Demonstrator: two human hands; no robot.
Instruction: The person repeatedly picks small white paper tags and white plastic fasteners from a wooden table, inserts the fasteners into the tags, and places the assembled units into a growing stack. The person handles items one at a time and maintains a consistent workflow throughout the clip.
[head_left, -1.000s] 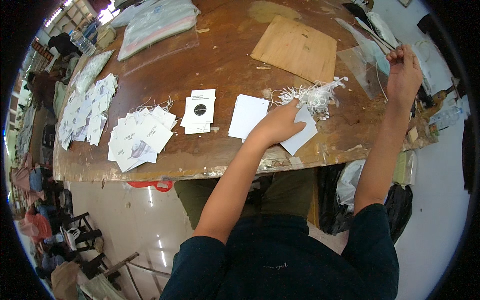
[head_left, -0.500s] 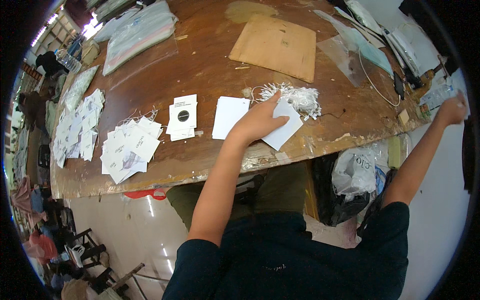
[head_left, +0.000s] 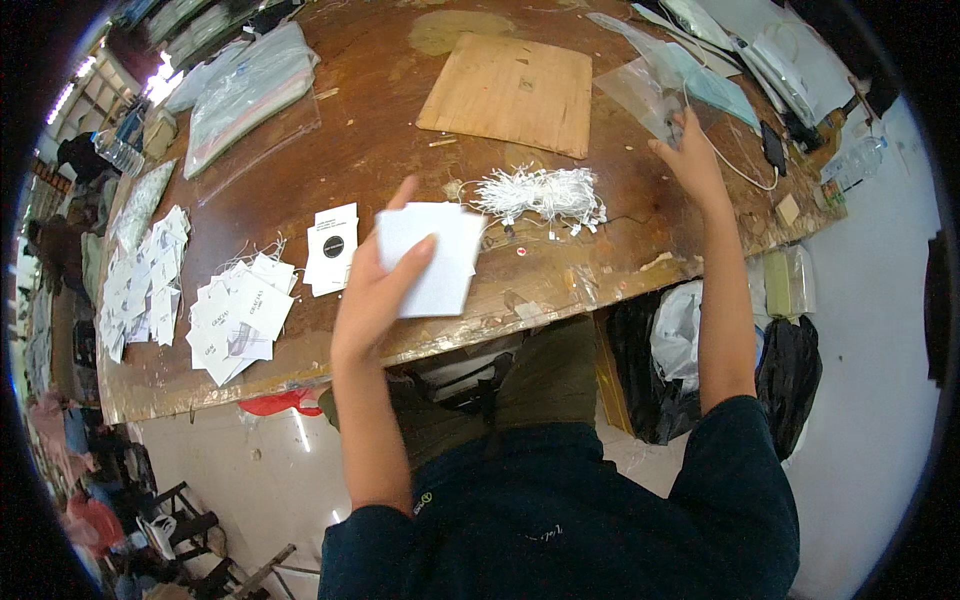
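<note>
White cards (head_left: pixel 432 258), a small stack of blank ones, sit in our left hand (head_left: pixel 378 290): the fingers are closed round the stack from the left, one fingertip lying across its face, and the stack is lifted off the wooden table (head_left: pixel 360 150), hanging over its near edge. Just beyond the cards, on the table, lies a tangle of white string loops (head_left: pixel 540 192), apart from the hand. To the left of the cards a short pile of tags with a black round mark (head_left: pixel 332 249) rests flat on the wood, and further left a loose heap of printed tags with strings (head_left: pixel 240 312) spreads out; a second scatter of tags (head_left: pixel 140 280) lies nearer the table's left end.

Our right hand (head_left: pixel 690 160) is stretched out well away from the left one, at the far right of the table, with its fingers on a clear plastic bag (head_left: pixel 645 90). We cannot tell whether the fingers are pinching the bag or only touching it, since the hand shows us its back. A thin white cable (head_left: pixel 740 180) runs just beside this hand. A square brown board (head_left: pixel 510 92) lies flat between the two hands and further back. At the far left of the table a larger plastic packet (head_left: pixel 250 90) rests on the wood
</note>
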